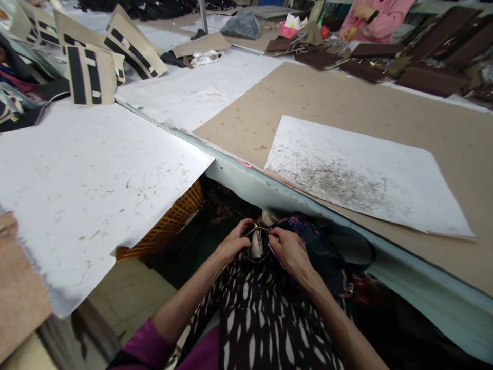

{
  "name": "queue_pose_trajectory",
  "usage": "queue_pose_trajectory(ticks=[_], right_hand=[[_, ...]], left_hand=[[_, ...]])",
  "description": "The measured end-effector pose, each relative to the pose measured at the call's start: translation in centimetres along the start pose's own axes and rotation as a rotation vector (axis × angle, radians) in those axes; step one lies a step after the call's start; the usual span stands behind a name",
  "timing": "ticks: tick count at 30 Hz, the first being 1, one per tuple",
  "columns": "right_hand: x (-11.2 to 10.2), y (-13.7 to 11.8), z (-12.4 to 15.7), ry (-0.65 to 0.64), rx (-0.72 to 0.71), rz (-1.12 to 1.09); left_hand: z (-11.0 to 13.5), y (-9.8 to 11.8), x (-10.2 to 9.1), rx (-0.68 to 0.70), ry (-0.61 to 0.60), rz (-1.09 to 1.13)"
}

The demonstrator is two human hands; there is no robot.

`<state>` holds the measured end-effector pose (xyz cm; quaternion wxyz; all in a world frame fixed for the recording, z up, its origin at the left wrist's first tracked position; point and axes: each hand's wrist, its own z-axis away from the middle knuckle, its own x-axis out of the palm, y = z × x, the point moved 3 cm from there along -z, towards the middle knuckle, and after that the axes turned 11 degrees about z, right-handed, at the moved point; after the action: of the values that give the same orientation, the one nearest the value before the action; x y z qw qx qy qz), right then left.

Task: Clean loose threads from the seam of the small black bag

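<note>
Both hands are low in my lap, below the table edge. My left hand (233, 242) holds the left side of a small dark pouch (257, 245) with a thin metal rim, its mouth spread and something pale inside. My right hand (289, 250) pinches the pouch's right rim at the top. The pouch rests on black-and-white patterned cloth (265, 318) over my legs. Dark floral fabric (308, 231) lies just behind my right hand.
A stained white sheet (365, 174) lies on the brown-covered table (346, 103). Another white sheet (84, 180) covers the left table. An orange crate (173, 221) sits under it. Beige-and-black pieces (92, 72) are stacked far left. A person in pink (379, 18) works among brown wallets (423, 77).
</note>
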<state>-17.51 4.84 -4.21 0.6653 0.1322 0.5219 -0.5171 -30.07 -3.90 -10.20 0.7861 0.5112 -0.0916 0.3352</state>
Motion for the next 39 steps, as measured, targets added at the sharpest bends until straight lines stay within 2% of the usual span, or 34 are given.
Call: queue_pose_trajectory(ticks=[2,4,7,9,12,16,19,24,26,30,36,39], right_hand=[[0.0,-0.2,0.2,0.078,0.011,0.128],[0.1,-0.5,0.4,0.121,-0.039,0.24],[0.5,-0.8,0.7,0.104,-0.201,0.349],[0.8,-0.7,0.9,0.066,-0.245,0.345],[1.2,-0.3,1.0,-0.022,-0.13,0.347],[1.6,-0.4,1.5,-0.172,-0.03,0.397],[2.0,-0.4,1.4,-0.273,-0.06,0.228],[3.2,0.4,0.6,-0.481,-0.11,-0.3],[3.5,0.4,0.5,-0.45,-0.081,-0.306],[3.4,-0.1,0.4,-0.233,0.041,-0.043],[3.1,-0.4,1.1,-0.268,-0.027,-0.077],[2.4,-0.6,2.0,-0.174,-0.009,0.085]], left_hand=[[0.2,0.2,0.2,0.005,0.084,-0.037],[0.5,0.3,0.5,-0.008,0.164,-0.069],[0.9,0.4,0.9,-0.009,0.236,-0.094],[1.0,0.2,1.1,0.014,0.233,-0.106],[0.9,-0.5,1.2,0.054,0.228,-0.118],[0.8,-1.6,0.9,0.126,0.299,-0.136],[1.1,-2.1,0.6,0.151,0.342,-0.144],[1.3,-2.4,0.4,0.12,0.387,-0.099],[1.3,-2.4,0.6,0.13,0.378,-0.101],[1.2,-2.5,0.8,0.164,0.362,-0.163],[0.8,-2.8,0.6,0.17,0.378,-0.147],[0.5,-3.1,0.4,0.165,0.385,-0.134]])
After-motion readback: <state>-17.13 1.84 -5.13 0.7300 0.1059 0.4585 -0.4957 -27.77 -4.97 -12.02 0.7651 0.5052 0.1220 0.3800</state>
